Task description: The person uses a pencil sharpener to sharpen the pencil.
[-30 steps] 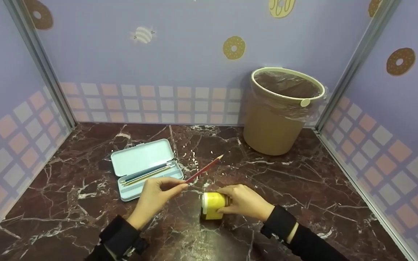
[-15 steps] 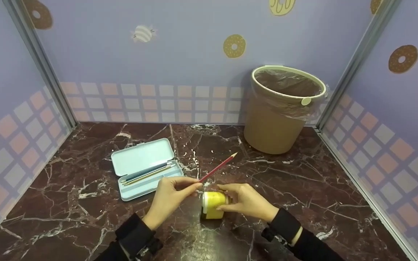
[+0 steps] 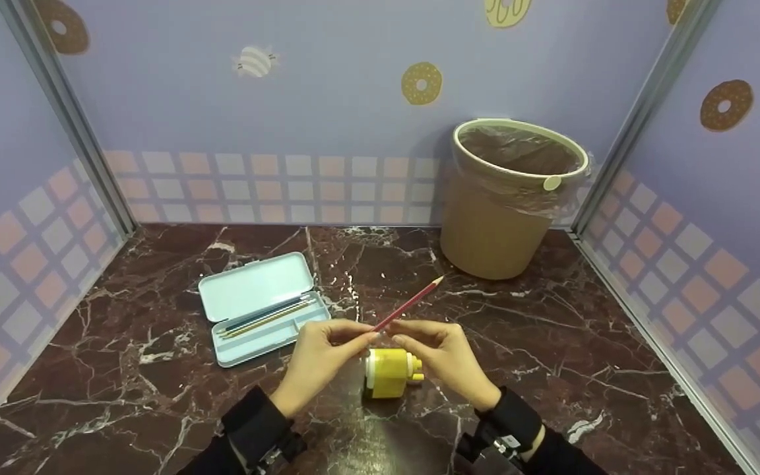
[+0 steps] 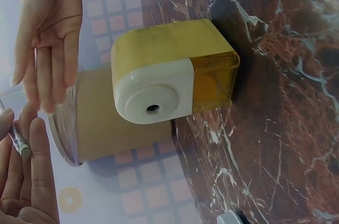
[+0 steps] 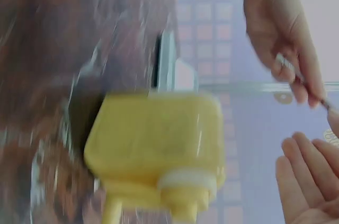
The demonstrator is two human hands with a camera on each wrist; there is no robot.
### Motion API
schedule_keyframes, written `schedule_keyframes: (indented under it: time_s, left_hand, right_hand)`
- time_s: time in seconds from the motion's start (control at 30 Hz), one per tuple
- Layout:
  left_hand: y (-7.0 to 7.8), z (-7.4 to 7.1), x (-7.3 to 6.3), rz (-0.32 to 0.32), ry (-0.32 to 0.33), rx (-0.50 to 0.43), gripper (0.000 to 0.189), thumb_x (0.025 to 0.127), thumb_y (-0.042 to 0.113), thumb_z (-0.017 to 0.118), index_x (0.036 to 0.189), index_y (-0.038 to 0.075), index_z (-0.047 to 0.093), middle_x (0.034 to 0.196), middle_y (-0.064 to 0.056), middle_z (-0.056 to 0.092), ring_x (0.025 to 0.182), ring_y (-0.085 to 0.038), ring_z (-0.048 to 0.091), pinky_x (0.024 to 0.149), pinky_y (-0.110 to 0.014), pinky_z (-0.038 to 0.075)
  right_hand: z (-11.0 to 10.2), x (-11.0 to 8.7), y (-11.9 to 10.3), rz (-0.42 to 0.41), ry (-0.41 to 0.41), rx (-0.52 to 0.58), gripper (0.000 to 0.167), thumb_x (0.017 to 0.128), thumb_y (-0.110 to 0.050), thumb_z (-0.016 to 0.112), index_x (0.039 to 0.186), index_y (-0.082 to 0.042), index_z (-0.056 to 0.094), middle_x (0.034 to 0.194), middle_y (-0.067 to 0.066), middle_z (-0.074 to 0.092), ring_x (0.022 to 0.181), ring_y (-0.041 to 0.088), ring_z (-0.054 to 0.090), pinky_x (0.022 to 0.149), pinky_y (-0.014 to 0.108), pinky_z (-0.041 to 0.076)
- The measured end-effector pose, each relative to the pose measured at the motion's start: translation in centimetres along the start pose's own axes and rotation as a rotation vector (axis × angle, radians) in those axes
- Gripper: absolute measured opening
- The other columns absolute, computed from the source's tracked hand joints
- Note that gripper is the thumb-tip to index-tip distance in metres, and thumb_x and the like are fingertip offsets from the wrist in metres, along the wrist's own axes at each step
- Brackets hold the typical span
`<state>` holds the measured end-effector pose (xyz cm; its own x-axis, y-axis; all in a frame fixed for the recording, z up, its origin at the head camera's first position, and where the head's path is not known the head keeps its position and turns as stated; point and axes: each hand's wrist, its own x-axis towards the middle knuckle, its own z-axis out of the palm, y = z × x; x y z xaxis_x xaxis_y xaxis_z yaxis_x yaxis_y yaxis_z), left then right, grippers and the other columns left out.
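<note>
My left hand [image 3: 322, 353] pinches a red pencil [image 3: 410, 305] near its lower end, and the sharpened tip points up to the right. In the left wrist view the pencil's eraser end [image 4: 22, 149] sticks out past the fingers. Close by the pencil is my right hand [image 3: 449, 353], its fingers extended in the left wrist view; whether it touches the pencil cannot be told. Below both hands a yellow crank pencil sharpener [image 3: 388, 374] stands on the table. Its white face with a round hole [image 4: 153, 108] faces left, its crank [image 5: 183, 200] right. Neither hand holds the sharpener.
A light blue pencil case [image 3: 258, 287] lies open at the left with several pencils [image 3: 268, 318] in it. A tan bin [image 3: 495, 224] with a plastic liner stands at the back right. Small white bits [image 3: 351, 287] dot the marbled table [image 3: 156, 409]. Patterned walls enclose the back and sides.
My right hand has let go of the sharpener and moved up beside the pencil. My left hand has carried the pencil to the right. The sharpener has stayed in place.
</note>
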<state>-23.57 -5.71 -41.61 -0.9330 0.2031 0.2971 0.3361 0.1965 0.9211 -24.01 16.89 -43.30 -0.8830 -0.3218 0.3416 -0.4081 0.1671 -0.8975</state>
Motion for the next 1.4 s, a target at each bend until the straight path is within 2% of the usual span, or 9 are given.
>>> schedule_keyframes:
  time_s: [0.13, 0.3, 0.47, 0.73, 0.9, 0.93, 1.03, 1.13, 1.4]
  left_hand:
    - [0.2, 0.3, 0.1, 0.014, -0.007, -0.011, 0.015, 0.087, 0.018, 0.081, 0.097, 0.008, 0.081, 0.091, -0.012, 0.081, 0.075, -0.015, 0.076, 0.067, -0.022, 0.061]
    - [0.2, 0.6, 0.0, 0.016, -0.014, -0.018, 0.014, 0.086, 0.016, 0.081, 0.097, 0.007, 0.080, 0.094, -0.013, 0.081, 0.083, -0.031, 0.078, 0.069, -0.022, 0.061]
    - [0.2, 0.7, 0.0, 0.004, -0.023, -0.020, 0.013, 0.086, 0.016, 0.082, 0.097, 0.009, 0.081, 0.095, -0.013, 0.081, 0.083, -0.035, 0.078, 0.070, -0.023, 0.062]
    - [0.1, 0.7, -0.1, 0.030, -0.022, 0.041, 0.013, 0.085, 0.021, 0.082, 0.096, 0.012, 0.081, 0.098, -0.008, 0.081, 0.085, -0.013, 0.077, 0.079, -0.026, 0.063]
    - [-0.1, 0.5, -0.2, 0.041, -0.027, 0.048, 0.014, 0.085, 0.019, 0.082, 0.097, 0.012, 0.081, 0.098, -0.009, 0.081, 0.087, -0.019, 0.078, 0.080, -0.026, 0.063]
    - [-0.1, 0.4, -0.2, 0.038, -0.029, 0.049, 0.014, 0.085, 0.019, 0.082, 0.098, 0.012, 0.081, 0.098, -0.009, 0.081, 0.087, -0.020, 0.078, 0.080, -0.025, 0.062]
    - [-0.2, 0.0, -0.2, 0.034, -0.024, 0.075, 0.015, 0.085, 0.019, 0.082, 0.098, 0.012, 0.081, 0.098, -0.010, 0.081, 0.083, -0.023, 0.077, 0.073, -0.020, 0.060]
    - [-0.1, -0.3, -0.2, 0.035, -0.011, 0.108, 0.015, 0.085, 0.016, 0.082, 0.099, 0.012, 0.080, 0.098, -0.010, 0.081, 0.082, -0.020, 0.076, 0.072, -0.018, 0.059]
    - [0.8, -0.8, 0.2, 0.151, -0.032, 0.188, 0.020, 0.084, 0.010, 0.081, 0.104, 0.009, 0.078, 0.100, -0.011, 0.081, 0.086, -0.021, 0.078, 0.076, -0.019, 0.060]
  right_hand:
    - [0.7, 0.0, -0.5, 0.014, 0.065, 0.081, 0.031, 0.097, -0.015, 0.069, 0.121, 0.004, 0.071, 0.116, 0.024, 0.076, 0.079, 0.004, 0.072, 0.075, 0.016, 0.057]
    - [1.4, 0.2, -0.8, 0.046, 0.106, 0.205, 0.033, 0.096, -0.017, 0.071, 0.117, 0.009, 0.072, 0.108, 0.016, 0.079, 0.101, 0.024, 0.077, 0.093, 0.032, 0.061]
    - [1.7, 0.3, -1.0, 0.073, 0.139, 0.277, 0.033, 0.096, -0.012, 0.071, 0.114, 0.015, 0.070, 0.102, 0.003, 0.082, 0.097, 0.014, 0.077, 0.092, 0.033, 0.061]
    - [1.8, 0.3, -1.2, 0.081, 0.149, 0.252, 0.030, 0.096, -0.015, 0.071, 0.111, 0.011, 0.073, 0.098, 0.003, 0.082, 0.095, 0.015, 0.077, 0.095, 0.042, 0.061]
    - [1.7, 0.4, -1.5, 0.077, 0.150, 0.251, 0.030, 0.095, -0.016, 0.072, 0.110, 0.011, 0.073, 0.097, 0.003, 0.082, 0.093, 0.015, 0.077, 0.093, 0.036, 0.061]
    - [1.6, 0.4, -1.5, 0.067, 0.152, 0.241, 0.030, 0.095, -0.015, 0.072, 0.110, 0.011, 0.073, 0.096, 0.005, 0.082, 0.082, 0.012, 0.076, 0.084, 0.031, 0.062]
    - [1.1, 0.5, -1.8, 0.002, 0.166, 0.128, 0.023, 0.095, -0.015, 0.072, 0.106, 0.005, 0.076, 0.090, 0.010, 0.081, 0.058, 0.004, 0.063, 0.061, 0.018, 0.054]
    - [0.3, 0.8, -1.9, -0.094, 0.161, -0.049, 0.016, 0.094, -0.014, 0.073, 0.101, -0.001, 0.079, 0.087, 0.015, 0.080, 0.050, 0.000, 0.051, 0.050, 0.014, 0.043]
    - [-1.5, 1.5, -2.7, -0.462, 0.075, -0.485, 0.012, 0.088, -0.002, 0.076, 0.099, -0.004, 0.079, 0.092, 0.010, 0.080, 0.079, 0.016, 0.076, 0.072, 0.020, 0.061]
